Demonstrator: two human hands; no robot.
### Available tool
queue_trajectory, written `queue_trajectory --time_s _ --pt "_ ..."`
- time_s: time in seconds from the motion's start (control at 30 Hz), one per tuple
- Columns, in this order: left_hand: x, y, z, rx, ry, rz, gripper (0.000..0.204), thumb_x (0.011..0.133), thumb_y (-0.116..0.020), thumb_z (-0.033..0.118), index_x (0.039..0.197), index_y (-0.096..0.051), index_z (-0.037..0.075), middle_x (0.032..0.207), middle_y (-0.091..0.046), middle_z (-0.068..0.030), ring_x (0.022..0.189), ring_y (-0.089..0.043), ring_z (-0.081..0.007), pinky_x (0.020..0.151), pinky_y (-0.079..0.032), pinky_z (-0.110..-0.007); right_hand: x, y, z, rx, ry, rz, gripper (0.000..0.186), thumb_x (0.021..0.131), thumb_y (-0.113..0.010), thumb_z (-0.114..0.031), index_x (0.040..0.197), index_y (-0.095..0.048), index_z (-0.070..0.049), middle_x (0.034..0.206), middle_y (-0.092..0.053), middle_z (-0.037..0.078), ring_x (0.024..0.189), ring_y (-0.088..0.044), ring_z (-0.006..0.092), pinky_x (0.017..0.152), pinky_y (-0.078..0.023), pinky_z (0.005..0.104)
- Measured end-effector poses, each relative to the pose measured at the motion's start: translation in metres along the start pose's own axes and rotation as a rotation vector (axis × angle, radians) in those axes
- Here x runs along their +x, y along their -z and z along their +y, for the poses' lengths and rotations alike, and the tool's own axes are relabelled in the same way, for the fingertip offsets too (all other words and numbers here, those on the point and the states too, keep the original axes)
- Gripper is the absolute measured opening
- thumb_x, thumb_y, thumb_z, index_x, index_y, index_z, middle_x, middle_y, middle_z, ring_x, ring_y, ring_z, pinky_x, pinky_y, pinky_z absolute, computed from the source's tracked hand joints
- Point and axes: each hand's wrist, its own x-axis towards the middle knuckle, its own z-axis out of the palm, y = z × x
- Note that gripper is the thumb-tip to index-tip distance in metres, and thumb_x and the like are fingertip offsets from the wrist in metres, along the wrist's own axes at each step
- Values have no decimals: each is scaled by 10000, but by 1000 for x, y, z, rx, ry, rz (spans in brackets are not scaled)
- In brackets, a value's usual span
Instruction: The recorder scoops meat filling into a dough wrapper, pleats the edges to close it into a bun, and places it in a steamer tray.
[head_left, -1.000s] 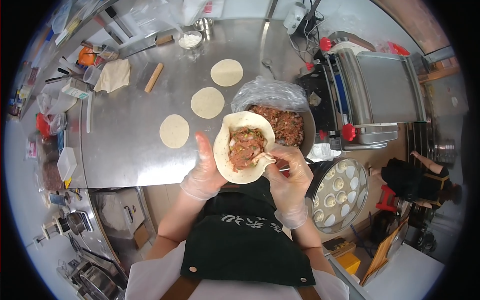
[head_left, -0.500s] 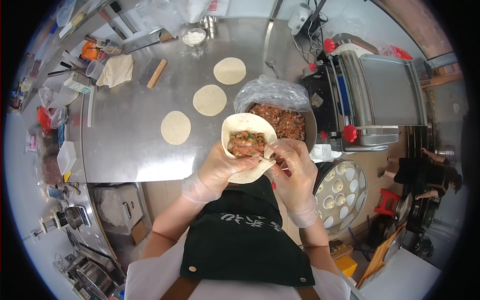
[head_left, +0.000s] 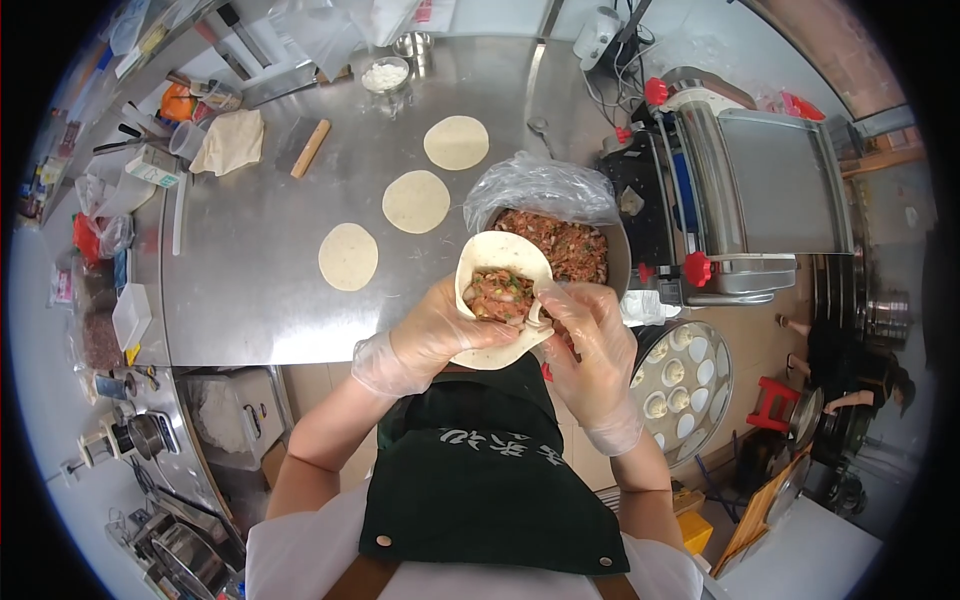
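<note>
A round dough wrapper (head_left: 508, 249) with a mound of meat filling (head_left: 500, 294) in its middle is held up between my hands, both in clear plastic gloves. My left hand (head_left: 432, 325) cups it from the left, thumb pressing on the filling. My right hand (head_left: 588, 340) pinches the wrapper's right edge, where a few pleats bunch up. Just behind is a metal bowl of meat filling (head_left: 568, 245), with a crumpled plastic sheet (head_left: 545, 188) over its far side. More dough wrappers (head_left: 416, 202) lie flat on the steel table (head_left: 260, 270).
At the right, a round tray (head_left: 690, 425) holds several pleated buns. A dough-rolling machine (head_left: 740, 180) stands beyond it. A dough scraper with a wooden handle (head_left: 311, 149), a cloth (head_left: 228, 142) and a small white-filled bowl (head_left: 385, 75) sit farther back. Another person (head_left: 850, 370) is at the far right.
The wrapper has turned and moved slightly right in my hands, and its right edge is gathered more. The person at the far right has shifted.
</note>
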Motion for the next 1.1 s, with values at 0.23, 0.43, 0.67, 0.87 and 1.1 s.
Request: queue_trajectory --time_s 0.23,0.43,0.67,0.87,1.1 --pt "5 7 7 161 -22 -108 583 804 -768 9 1327 -512 37 1213 -632 -54 1110 -611 -134 979 -492 -309 -7 -2 13 -19 105 -40 495 697 -747 86 1157 -599 -22 1030 -659 135 790 -691 256 617 -560 327" --pt "7 4 5 -133 114 53 429 845 -732 110 1241 -585 34 1133 -667 -65 1055 -640 -156 949 -518 -329 -11 -14 2 150 -208 32 484 689 -744 103 1127 -580 -22 951 -674 117 749 -696 259 591 -545 340" --pt "5 2 3 58 85 66 328 870 -723 78 1177 -621 29 1039 -676 -37 908 -644 -101 812 -535 -258 -16 -10 14 14 22 -78 290 808 -721 78 1070 -633 -8 910 -704 84 731 -668 104 596 -523 245" --pt "5 -3 7 167 76 88 334 867 -737 91 1174 -626 19 1040 -675 -33 918 -634 -88 819 -524 -252 -15 -14 11 373 -480 -39 266 804 -722 71 1054 -646 16 907 -711 108 695 -674 114 611 -535 245" --pt "7 3 14 172 27 -32 351 904 -702 132 1225 -612 24 1101 -655 -40 1015 -613 -107 902 -493 -276 -13 -5 14 -17 -30 -176 281 806 -712 49 1070 -641 -17 863 -686 136 703 -708 289 584 -542 350"
